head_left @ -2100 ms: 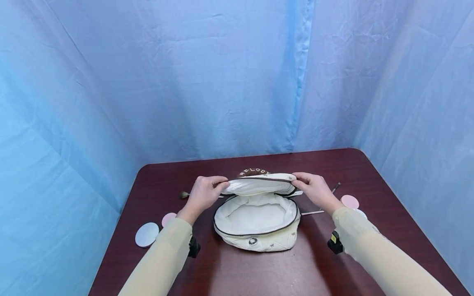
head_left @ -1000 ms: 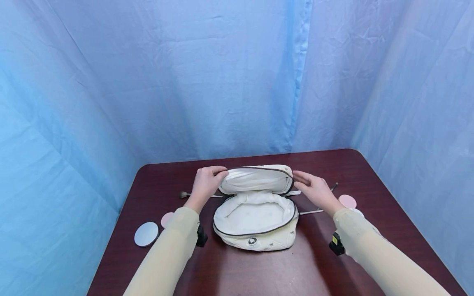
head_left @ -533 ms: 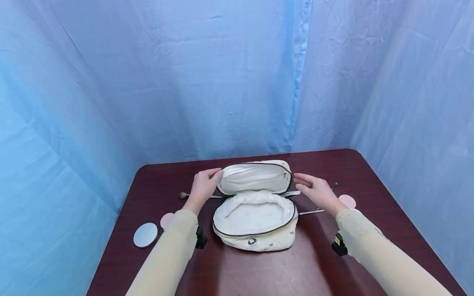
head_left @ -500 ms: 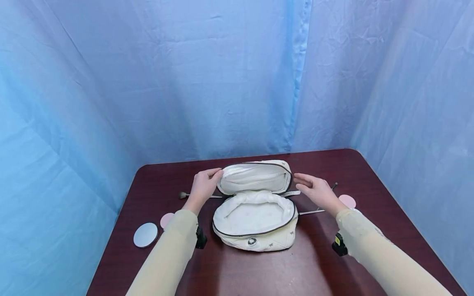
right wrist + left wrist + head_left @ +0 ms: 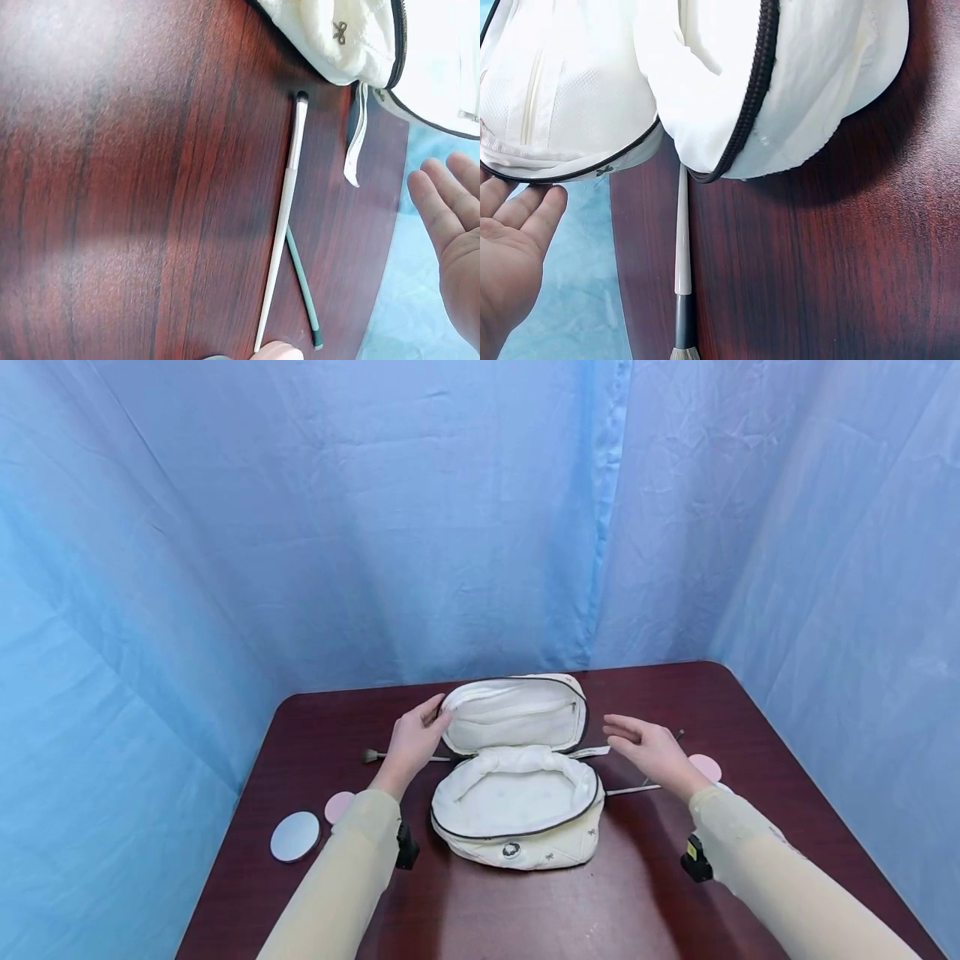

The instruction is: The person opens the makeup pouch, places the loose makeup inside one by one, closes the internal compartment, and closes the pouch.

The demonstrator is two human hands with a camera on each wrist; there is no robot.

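Near the left edge of the dark red table [image 5: 525, 918] lies a white-topped round disc [image 5: 295, 836]; just beside it, a pink disc [image 5: 339, 807] sits partly behind the left sleeve [image 5: 330, 893]. Farther toward the far-left corner, a brush [image 5: 682, 255] has its bristles to the left, its pale handle running to the bag, where the end is hidden. The left hand [image 5: 412, 743] is wide, its fingers fairly straight along the left rim of the lid [image 5: 517, 714]. Midway between the table's side edges stands the cream bag [image 5: 528, 853], its white lining showing and the lid tipped back toward the far edge. A white strap [image 5: 592, 752] sticks out at its right side. Next comes a slim pale brush [image 5: 283, 210], dark tip toward the bag, with a green stick [image 5: 304, 289] meeting its handle. The right hand [image 5: 651, 750] is wide too, fingers extended, holding nothing, apart from the lid. Toward the right edge lies another pink disc [image 5: 705, 767].
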